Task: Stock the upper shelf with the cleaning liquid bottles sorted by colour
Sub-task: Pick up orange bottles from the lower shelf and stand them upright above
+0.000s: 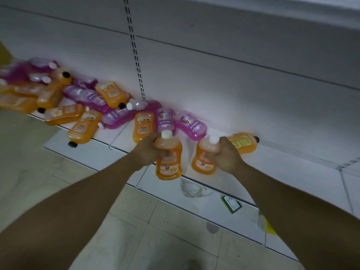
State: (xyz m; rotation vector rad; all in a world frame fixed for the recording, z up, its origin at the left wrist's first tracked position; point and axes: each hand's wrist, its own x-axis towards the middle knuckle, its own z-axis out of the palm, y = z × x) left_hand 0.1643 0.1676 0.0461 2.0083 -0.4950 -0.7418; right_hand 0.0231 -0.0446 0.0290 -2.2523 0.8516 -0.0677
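Observation:
My left hand (148, 151) grips the neck of an upright orange bottle (169, 164) with a white cap. My right hand (227, 155) grips the neck of a second orange bottle (202, 160), also white-capped. Both bottles are held above the front edge of a low white shelf (272, 166). Behind them lies a mixed heap of orange bottles (83, 127) and purple bottles (190, 125), stretching to the left along the shelf. One orange bottle with a black cap (245, 143) lies alone at the right, against the back panel.
A white back panel with a slotted upright (136, 61) rises behind the shelf. The underside of a higher shelf (292, 12) shows at the top right. On the tiled floor lie a white cord (191, 189), a green-edged tag (231, 204) and a yellow scrap (269, 228).

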